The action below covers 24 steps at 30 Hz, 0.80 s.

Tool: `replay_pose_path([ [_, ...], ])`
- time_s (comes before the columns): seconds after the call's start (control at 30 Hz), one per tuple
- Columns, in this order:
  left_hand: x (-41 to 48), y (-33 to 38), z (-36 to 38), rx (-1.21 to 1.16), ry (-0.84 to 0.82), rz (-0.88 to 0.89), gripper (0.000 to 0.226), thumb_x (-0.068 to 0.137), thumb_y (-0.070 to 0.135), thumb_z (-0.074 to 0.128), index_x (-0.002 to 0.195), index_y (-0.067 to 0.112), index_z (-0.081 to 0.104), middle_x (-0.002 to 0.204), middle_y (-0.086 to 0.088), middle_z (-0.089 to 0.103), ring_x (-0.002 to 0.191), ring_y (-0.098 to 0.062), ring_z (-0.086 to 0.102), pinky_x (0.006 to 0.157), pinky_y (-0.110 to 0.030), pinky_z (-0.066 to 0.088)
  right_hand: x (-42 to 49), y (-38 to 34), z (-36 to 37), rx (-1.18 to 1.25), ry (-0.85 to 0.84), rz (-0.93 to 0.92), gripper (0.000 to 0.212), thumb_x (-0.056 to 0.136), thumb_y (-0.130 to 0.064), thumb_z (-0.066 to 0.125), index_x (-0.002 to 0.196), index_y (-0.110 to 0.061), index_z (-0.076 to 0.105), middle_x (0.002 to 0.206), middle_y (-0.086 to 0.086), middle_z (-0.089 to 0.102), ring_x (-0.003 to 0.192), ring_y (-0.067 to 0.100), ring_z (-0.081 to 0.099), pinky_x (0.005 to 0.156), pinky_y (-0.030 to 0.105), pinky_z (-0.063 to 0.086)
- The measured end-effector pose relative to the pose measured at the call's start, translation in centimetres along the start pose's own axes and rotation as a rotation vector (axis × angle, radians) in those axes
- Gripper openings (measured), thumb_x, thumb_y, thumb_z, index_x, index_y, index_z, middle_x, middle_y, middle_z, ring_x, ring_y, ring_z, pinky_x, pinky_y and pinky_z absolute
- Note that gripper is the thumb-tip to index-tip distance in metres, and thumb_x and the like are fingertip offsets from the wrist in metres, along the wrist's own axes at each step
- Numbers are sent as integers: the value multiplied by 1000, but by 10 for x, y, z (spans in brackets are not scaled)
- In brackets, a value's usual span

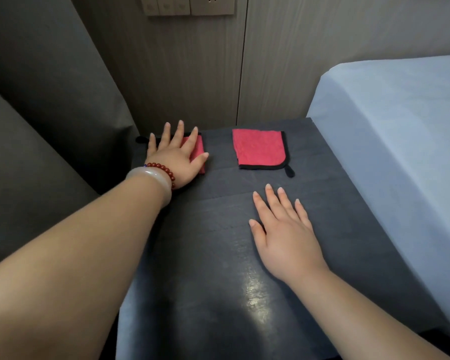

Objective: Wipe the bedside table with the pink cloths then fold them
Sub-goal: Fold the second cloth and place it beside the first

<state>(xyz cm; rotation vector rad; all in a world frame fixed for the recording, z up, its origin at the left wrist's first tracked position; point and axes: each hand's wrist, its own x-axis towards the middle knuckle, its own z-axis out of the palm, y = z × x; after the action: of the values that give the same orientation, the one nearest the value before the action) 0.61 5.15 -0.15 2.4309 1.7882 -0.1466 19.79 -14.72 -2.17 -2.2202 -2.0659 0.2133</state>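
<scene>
Both folds seem done: my spread left hand (177, 157) flattens the first cloth (196, 149); my spread right hand (286, 229) rests on the desk (213, 268), just short of the second cloth (259, 149). Next I'd simply lift off.

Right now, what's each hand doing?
Left hand: open, resting flat on the folded pink cloth with black trim.
Right hand: open, over the dark bedside table, holding nothing.
</scene>
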Motion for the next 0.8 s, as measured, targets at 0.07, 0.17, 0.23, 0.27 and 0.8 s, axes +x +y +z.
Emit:
replay_pose_path([
  [0.07,-4,29,-5,-48,220,143,66,95,61,26,153,33,9,163,0,-2,148,-24,-6,117,-49,-3,0,1,-1,22,12,-8,62,92,-51,12,151,-31,16,161,-6,7,148,13,0,119,38,0],
  [0.17,1,68,-8,-79,262,259,59,96,51,34,151,31,24,163,-1,5,149,-23,-2,118,-49,-1,1,3,-4,140,68,12,58,94,-48,24,149,-32,24,160,-5,14,147,12,8,119,35,5],
  [0.23,10,79,-6,-69,188,212,57,98,50,30,151,31,24,163,0,2,148,-23,-5,118,-50,-3,13,6,-9,205,138,53,55,97,-43,34,149,-29,27,160,-2,17,147,13,11,118,34,8],
  [0.27,15,81,-5,-35,159,193,57,98,51,28,151,31,24,163,1,0,148,-23,-7,117,-51,-4,23,9,-13,201,162,72,54,98,-42,35,149,-28,25,160,-1,15,147,14,10,118,35,8],
  [0.8,-2,52,-12,135,1,35,64,91,54,28,151,32,24,163,-1,1,147,-30,-14,115,-56,-12,136,11,-10,21,-90,-45,61,97,-55,12,152,-32,-2,161,-3,-9,147,18,-8,120,39,-5],
])
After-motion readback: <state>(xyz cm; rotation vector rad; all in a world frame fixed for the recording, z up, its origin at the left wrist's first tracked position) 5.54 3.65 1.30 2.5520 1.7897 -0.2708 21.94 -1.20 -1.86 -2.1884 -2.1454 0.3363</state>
